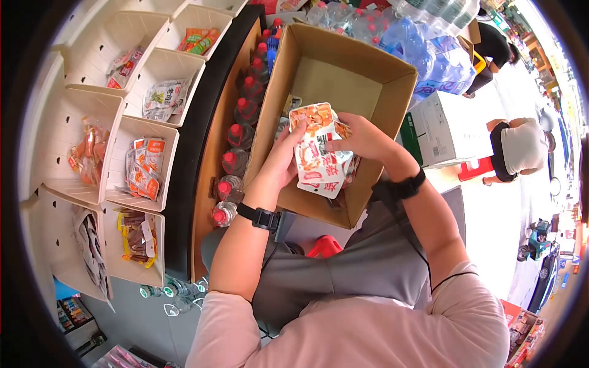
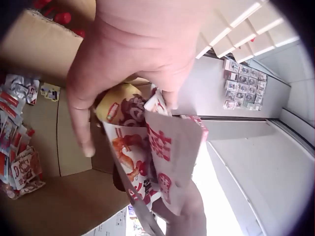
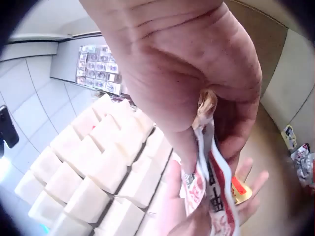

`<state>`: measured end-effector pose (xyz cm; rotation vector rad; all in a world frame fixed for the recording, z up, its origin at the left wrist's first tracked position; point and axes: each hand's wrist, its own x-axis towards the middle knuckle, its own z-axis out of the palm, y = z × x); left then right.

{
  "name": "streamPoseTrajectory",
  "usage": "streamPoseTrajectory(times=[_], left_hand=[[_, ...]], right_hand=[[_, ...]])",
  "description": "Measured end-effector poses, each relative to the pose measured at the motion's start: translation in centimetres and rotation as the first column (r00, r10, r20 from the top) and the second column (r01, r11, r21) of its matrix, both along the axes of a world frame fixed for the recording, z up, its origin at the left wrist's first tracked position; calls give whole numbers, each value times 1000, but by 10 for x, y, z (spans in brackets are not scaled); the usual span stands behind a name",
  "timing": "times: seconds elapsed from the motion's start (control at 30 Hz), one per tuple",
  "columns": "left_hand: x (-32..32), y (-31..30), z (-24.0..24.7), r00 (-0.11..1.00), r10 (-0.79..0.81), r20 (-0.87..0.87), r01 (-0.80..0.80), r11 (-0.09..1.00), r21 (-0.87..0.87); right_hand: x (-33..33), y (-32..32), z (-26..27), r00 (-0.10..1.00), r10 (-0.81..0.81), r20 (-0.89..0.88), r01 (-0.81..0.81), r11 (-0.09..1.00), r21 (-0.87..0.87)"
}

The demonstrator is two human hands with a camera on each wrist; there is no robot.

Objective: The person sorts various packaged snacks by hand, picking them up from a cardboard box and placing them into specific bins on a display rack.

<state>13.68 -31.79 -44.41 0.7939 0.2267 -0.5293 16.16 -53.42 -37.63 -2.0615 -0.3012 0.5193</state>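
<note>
Several flat snack packets (image 1: 316, 161), white with red lettering and pictures of orange-coloured food, are held as a loose stack over an open cardboard box (image 1: 391, 92). My left hand (image 1: 283, 154) grips the stack's left edge, its thumb lying over the front. On the other side, my right hand (image 1: 368, 141) pinches the packets between thumb and fingers. The left wrist view shows the packets fanned apart, with a yellow packet (image 2: 119, 103) among them. From the right wrist, the packets (image 3: 216, 189) appear edge-on between the fingers. More packets (image 2: 22, 167) lie inside the box.
White plastic bins (image 1: 113, 144) with sorted snack packets stand at the left. Red-capped bottles (image 1: 247, 110) line the box's left side. Wrapped water bottles (image 1: 438, 61) and a white carton (image 1: 451, 132) stand to the right. Two people are farther off at the right.
</note>
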Motion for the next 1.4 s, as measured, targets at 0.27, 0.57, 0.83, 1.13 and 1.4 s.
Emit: streamPoseTrajectory(times=[0.27, 0.57, 0.83, 1.13, 1.4], left_hand=[[-17, -6, 17, 974, 181, 133, -181, 983, -8], [3, 4, -3, 927, 345, 149, -334, 938, -97], [26, 11, -12, 922, 371, 109, -357, 925, -130], [30, 14, -16, 841, 497, 216, -530, 837, 136], [30, 30, -20, 923, 385, 19, -383, 921, -79]], right_hand=[[-18, -14, -15, 979, -203, -31, 200, 911, 360], [3, 16, -42, 903, -112, -414, 376, 672, 638], [23, -1, -35, 865, -383, -324, 494, 532, 688], [34, -20, -29, 830, -379, -410, 557, 505, 660], [33, -16, -38, 837, -379, -394, 542, 480, 690]])
